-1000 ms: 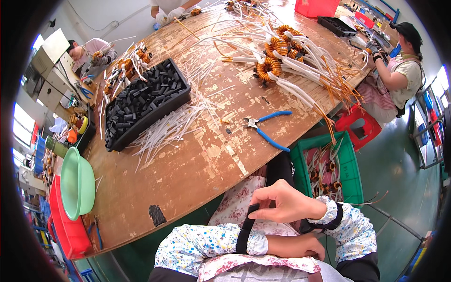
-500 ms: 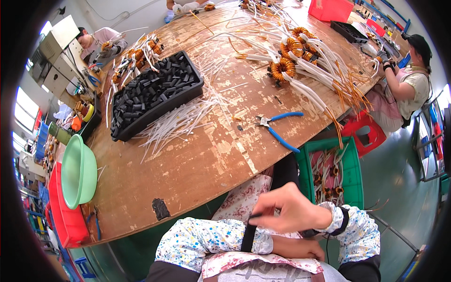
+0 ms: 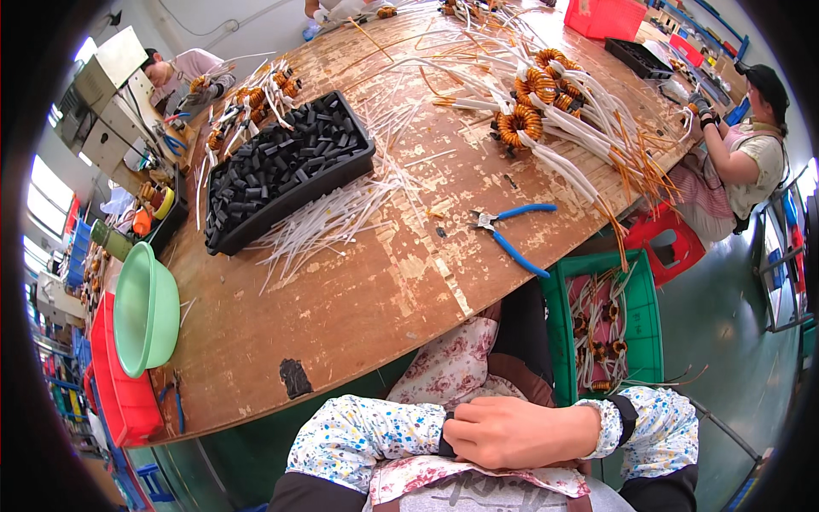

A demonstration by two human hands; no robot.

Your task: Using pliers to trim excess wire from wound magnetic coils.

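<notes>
My right hand [image 3: 505, 433] lies across my left wrist in front of my lap. Its fingers are curled over a black strap [image 3: 445, 433] at the cuff of my left speckled sleeve cover [image 3: 367, 431]. My left hand is almost wholly hidden behind the right hand and forearm, so its fingers do not show. A second black band [image 3: 627, 416] circles the right sleeve cover [image 3: 661, 431]. On the table beyond lie cutting pliers with blue handles [image 3: 512, 235], their jaws apart, touched by neither hand.
A black tray [image 3: 299, 198] of short black tubes stands beside loose white strips [image 3: 328, 224] on the wooden table [image 3: 375, 294]. Copper-wound ring coils [image 3: 519, 126] with white leads lie farther right. A green basin [image 3: 147, 311] sits left; a green crate [image 3: 646, 320] holds coils. Co-workers sit around.
My right hand has come down from above the left cuff and turned over, its fingers now folded against the strap. The left hand, partly visible before, is now covered.
</notes>
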